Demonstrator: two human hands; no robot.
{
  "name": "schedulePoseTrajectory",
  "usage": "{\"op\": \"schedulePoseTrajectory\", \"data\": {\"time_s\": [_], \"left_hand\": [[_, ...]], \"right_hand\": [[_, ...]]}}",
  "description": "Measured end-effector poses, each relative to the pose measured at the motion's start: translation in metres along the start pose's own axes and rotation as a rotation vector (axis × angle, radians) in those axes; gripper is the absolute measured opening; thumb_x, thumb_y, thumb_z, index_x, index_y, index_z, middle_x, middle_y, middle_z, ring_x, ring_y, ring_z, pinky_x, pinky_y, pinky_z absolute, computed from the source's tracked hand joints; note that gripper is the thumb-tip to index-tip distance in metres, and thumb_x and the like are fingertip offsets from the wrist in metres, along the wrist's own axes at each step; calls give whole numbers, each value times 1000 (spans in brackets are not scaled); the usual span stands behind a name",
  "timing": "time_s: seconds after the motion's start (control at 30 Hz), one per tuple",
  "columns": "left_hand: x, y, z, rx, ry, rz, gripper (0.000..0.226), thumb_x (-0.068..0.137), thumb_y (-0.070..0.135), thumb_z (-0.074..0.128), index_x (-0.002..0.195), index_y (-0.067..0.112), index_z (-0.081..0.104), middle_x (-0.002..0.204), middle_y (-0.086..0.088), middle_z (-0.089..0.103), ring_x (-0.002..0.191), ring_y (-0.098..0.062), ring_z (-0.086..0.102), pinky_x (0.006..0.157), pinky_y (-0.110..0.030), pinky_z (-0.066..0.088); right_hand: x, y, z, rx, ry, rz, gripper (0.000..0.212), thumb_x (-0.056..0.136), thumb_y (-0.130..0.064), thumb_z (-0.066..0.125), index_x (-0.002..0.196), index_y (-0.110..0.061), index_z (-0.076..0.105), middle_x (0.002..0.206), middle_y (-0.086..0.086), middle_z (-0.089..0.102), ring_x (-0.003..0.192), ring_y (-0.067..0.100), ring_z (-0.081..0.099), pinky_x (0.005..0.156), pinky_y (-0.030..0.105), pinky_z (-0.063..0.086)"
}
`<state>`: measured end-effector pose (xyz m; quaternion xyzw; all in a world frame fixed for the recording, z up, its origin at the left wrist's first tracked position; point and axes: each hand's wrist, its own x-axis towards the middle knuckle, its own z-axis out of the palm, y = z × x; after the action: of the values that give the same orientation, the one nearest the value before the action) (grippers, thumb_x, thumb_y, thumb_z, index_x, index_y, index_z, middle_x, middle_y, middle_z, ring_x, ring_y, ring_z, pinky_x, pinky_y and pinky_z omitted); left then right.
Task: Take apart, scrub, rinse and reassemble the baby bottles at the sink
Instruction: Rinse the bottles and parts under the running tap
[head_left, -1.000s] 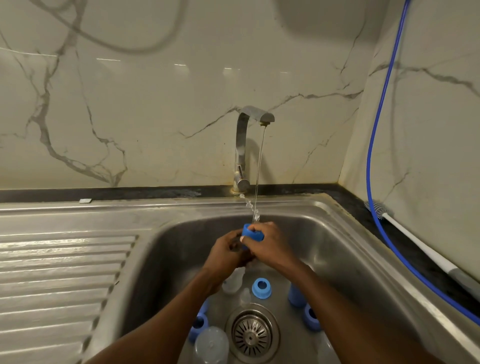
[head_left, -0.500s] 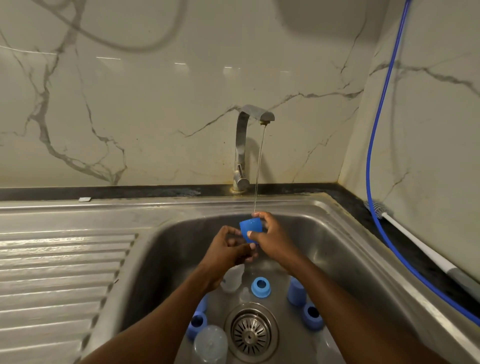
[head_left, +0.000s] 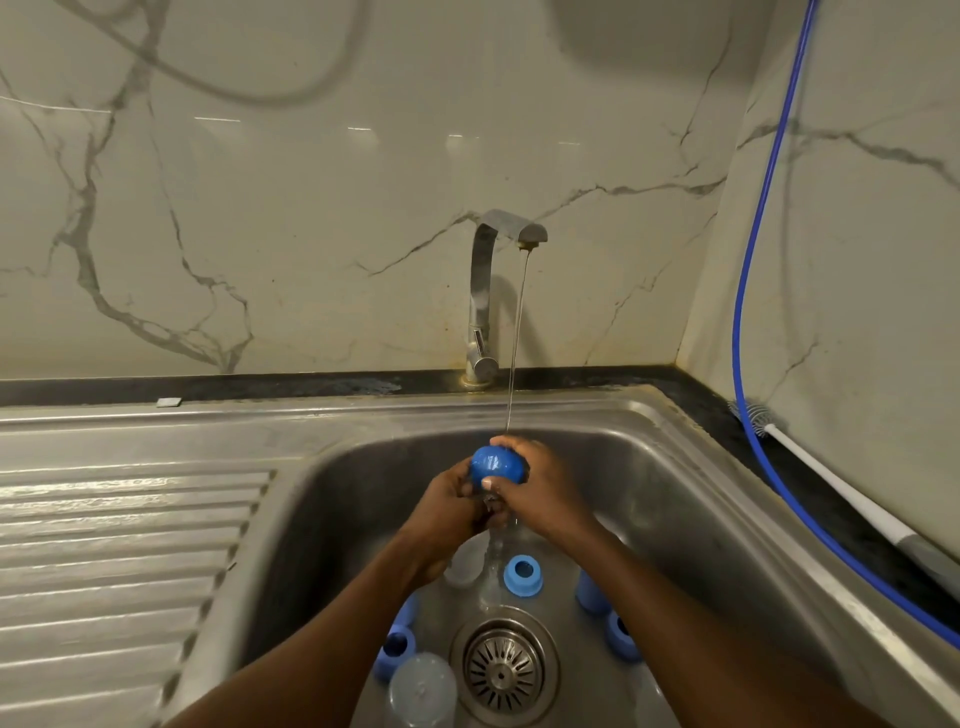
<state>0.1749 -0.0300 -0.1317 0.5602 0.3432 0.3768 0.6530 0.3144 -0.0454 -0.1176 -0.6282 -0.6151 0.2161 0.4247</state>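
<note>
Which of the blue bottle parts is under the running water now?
The blue cap held in both hands; the other blue parts lie on the sink floor around the drain.

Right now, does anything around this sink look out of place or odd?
Mostly normal mid-wash clutter: blue collars and clear parts lie loose round the drain. Two oddities: a blue hose hangs down the right wall across the counter, and brownish stains ring the tap base.
</note>
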Motion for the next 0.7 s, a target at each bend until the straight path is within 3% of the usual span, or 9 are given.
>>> {"op": "schedulePoseTrajectory", "data": {"time_s": [0.07, 0.17, 0.23, 0.3, 0.33, 0.4, 0.5, 0.6, 0.7], "left_hand": [[0, -1, 0, 44, -26, -18, 48, 92, -16, 42, 125, 14, 57, 115, -14, 70, 107, -27, 68, 96, -40, 55], [-1, -3, 2, 96, -10, -31, 49, 91, -16, 44, 125, 17, 56, 114, -14, 69, 106, -27, 68, 94, -38, 56], [-1, -2, 2, 121, 31, -12, 55, 92, -14, 47, 131, 24, 50, 114, -12, 68, 100, -21, 69, 86, -32, 57], [0, -4, 1, 118, 94, -6, 68, 92, -12, 51, 141, 31, 33, 121, -12, 66, 105, -21, 68, 90, -34, 56], [0, -4, 0, 128, 121, -1, 72, 92, -11, 53, 148, 26, 28, 128, -13, 62, 111, -23, 65, 96, -39, 54], [1, -5, -1, 175, 146, 19, 75, 91, -9, 56, 153, 21, 26, 140, -14, 53, 121, -26, 59, 104, -47, 49], [2, -5, -1, 214, 156, 42, 72, 91, -10, 54, 152, 21, 30, 146, -12, 47, 125, -25, 55, 103, -46, 50], [0, -5, -1, 225, 163, 54, 72, 90, -12, 53, 150, 22, 32, 146, -8, 47, 124, -22, 56, 100, -37, 52], [-1, -5, -1, 238, 174, 66, 70, 90, -13, 52, 147, 24, 35, 145, -8, 47, 123, -21, 56, 102, -39, 51]], "right_hand": [[-1, 3, 0, -55, 22, -20, 41, 94, -15, 61, 133, -24, 54, 132, 1, 52, 117, 15, 52, 86, 13, 45], [-2, 6, 3, -172, 32, -69, 38, 98, -18, 54, 135, -25, 53, 134, 2, 52, 118, 11, 50, 72, -2, 36], [-1, 7, 3, -235, 39, -83, 38, 99, -21, 53, 137, -25, 51, 134, 2, 48, 112, 7, 45, 66, -3, 34], [0, 9, 2, -287, 42, -86, 41, 96, -23, 56, 137, -24, 50, 133, 2, 44, 105, 4, 40, 67, 2, 34], [0, 11, 1, -315, 39, -86, 43, 94, -22, 59, 136, -24, 50, 131, 2, 43, 104, 4, 39, 71, 5, 34], [0, 17, -3, -392, 27, -68, 47, 90, -18, 64, 135, -23, 50, 128, 1, 41, 106, 8, 44, 82, 13, 39], [-1, 32, -12, -570, -21, 4, 55, 83, -11, 70, 133, -24, 49, 127, 1, 45, 114, 18, 49, 94, 28, 46], [-1, 47, -16, -620, -54, 24, 49, 76, -9, 76, 118, -24, 54, 116, 1, 58, 103, 18, 56, 88, 32, 51], [-2, 55, -15, -662, -67, 23, 42, 75, -10, 76, 110, -23, 58, 109, 1, 60, 96, 16, 58, 84, 30, 52]]}}
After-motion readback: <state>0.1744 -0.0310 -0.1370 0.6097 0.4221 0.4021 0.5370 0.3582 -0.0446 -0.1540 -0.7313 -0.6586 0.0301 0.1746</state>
